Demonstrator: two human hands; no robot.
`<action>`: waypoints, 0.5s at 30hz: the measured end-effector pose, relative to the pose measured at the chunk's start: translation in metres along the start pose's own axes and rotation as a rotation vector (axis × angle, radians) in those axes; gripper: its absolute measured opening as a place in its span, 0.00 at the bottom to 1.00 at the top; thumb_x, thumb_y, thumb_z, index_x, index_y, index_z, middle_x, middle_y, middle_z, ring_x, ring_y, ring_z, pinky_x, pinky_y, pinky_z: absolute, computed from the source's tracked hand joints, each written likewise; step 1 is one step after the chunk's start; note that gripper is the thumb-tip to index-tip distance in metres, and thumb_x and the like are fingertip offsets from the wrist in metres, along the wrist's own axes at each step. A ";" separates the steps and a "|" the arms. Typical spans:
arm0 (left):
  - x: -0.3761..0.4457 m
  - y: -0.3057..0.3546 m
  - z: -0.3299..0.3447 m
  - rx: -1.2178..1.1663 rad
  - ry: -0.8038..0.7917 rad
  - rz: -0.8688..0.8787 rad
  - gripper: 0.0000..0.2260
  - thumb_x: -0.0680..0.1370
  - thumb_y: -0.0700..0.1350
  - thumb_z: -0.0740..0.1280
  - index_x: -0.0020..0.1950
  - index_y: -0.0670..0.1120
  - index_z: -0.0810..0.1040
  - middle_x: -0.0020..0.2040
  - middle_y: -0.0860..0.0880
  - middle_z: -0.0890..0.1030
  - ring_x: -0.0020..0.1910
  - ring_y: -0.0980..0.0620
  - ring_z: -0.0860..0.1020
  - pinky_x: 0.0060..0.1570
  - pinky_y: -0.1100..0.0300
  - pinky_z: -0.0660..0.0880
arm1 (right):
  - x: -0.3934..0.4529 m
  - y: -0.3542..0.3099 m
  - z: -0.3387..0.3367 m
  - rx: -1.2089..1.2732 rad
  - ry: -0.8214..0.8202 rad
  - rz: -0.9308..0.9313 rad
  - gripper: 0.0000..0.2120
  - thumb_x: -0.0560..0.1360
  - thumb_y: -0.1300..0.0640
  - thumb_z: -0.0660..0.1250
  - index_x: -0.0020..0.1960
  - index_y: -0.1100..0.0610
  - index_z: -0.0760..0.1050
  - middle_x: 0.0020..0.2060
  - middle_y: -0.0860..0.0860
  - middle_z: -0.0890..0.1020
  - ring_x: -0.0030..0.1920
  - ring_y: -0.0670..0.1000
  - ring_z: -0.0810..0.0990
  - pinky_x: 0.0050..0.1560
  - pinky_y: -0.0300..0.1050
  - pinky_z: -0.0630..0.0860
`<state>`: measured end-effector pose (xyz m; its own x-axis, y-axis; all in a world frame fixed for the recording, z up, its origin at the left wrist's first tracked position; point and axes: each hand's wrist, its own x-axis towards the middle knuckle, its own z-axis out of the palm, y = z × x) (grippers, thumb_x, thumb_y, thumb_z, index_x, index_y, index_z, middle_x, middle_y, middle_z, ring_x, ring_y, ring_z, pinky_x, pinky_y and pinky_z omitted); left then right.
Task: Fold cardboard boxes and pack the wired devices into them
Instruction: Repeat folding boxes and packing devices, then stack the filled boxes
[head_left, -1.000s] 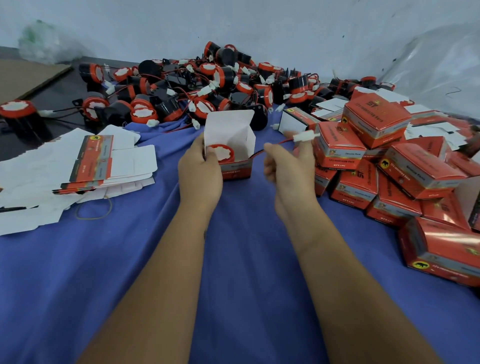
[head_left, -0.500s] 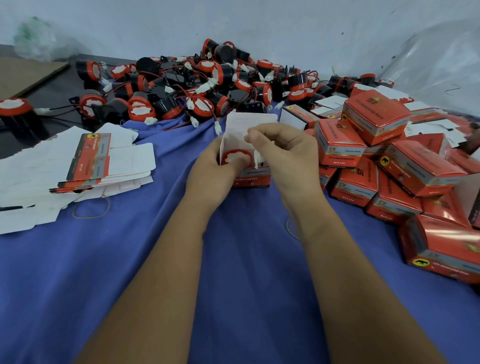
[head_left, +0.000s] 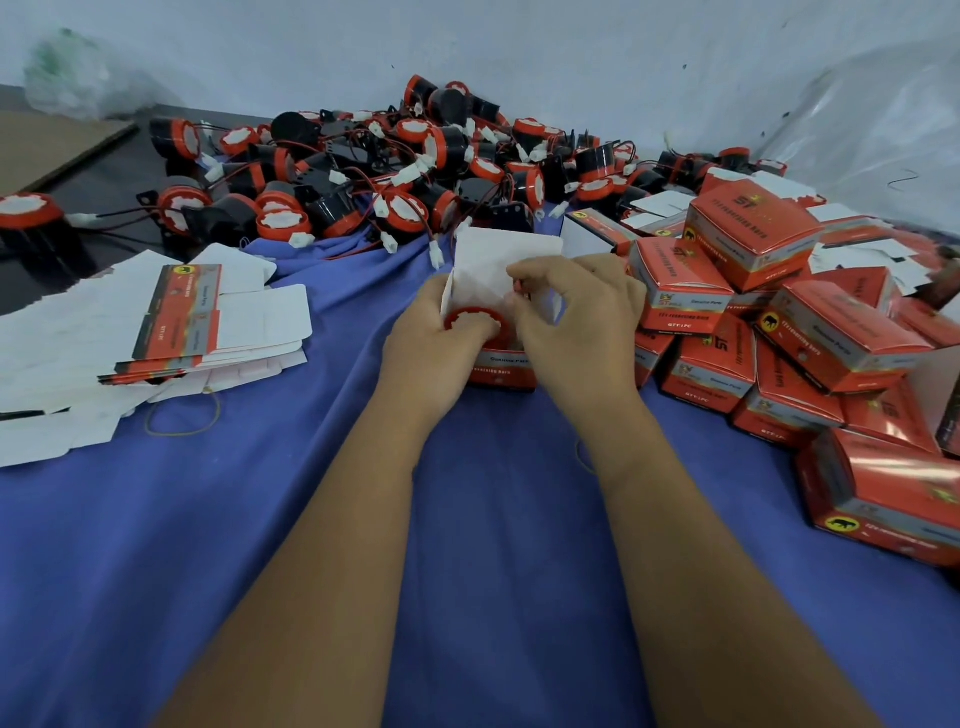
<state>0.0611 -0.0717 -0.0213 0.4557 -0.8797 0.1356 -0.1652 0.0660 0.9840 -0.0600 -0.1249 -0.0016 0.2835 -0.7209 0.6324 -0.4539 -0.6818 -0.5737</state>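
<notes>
While my left hand (head_left: 434, 338) curls round the near left side of the open box (head_left: 501, 366), its thumb lies across the red rim of the wired device (head_left: 474, 320) sitting inside. That device stands on end, its long axis upright, its red-ringed white face pointing up toward me out of the box mouth. My right hand (head_left: 576, 325) arches over the right side of the box, thumb and forefinger narrowed to a pinch on something small and red at the opening; I cannot tell whether it is the wire or its plug. The box rests on the blue cloth (head_left: 291, 519) in the middle of the table, its white lid flap (head_left: 501, 262) standing up behind my fingers and leaning away from me.

Behind the box sprawls the heap of loose devices (head_left: 395, 171), black bodies lying every way, wires tangled. To my right are the packed red boxes (head_left: 753, 332), stacked unevenly. To my left lie the flat unfolded cartons (head_left: 171, 327), with a rubber band (head_left: 182, 415) just beside them on the cloth.
</notes>
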 end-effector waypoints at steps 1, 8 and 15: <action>0.000 0.000 -0.001 0.003 0.035 0.018 0.11 0.73 0.44 0.68 0.48 0.62 0.76 0.44 0.64 0.82 0.44 0.63 0.81 0.46 0.61 0.79 | -0.001 0.000 0.000 -0.057 0.022 -0.029 0.08 0.73 0.60 0.71 0.51 0.55 0.84 0.46 0.50 0.81 0.51 0.51 0.76 0.55 0.48 0.70; 0.001 0.001 -0.001 0.032 0.155 0.049 0.12 0.74 0.41 0.68 0.47 0.59 0.72 0.43 0.59 0.80 0.39 0.69 0.77 0.32 0.73 0.72 | -0.002 0.004 -0.001 -0.157 -0.021 0.029 0.06 0.74 0.57 0.71 0.50 0.57 0.80 0.52 0.54 0.75 0.56 0.56 0.71 0.57 0.48 0.69; 0.001 0.001 0.001 0.124 0.164 0.061 0.09 0.75 0.44 0.67 0.50 0.57 0.71 0.45 0.58 0.79 0.43 0.61 0.77 0.33 0.73 0.70 | -0.002 -0.004 -0.003 -0.235 -0.103 0.066 0.10 0.78 0.53 0.67 0.58 0.53 0.78 0.56 0.53 0.73 0.55 0.55 0.74 0.53 0.53 0.75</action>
<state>0.0606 -0.0726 -0.0204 0.5757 -0.7871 0.2215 -0.2984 0.0500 0.9531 -0.0612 -0.1210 0.0010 0.3255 -0.7801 0.5343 -0.6548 -0.5937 -0.4678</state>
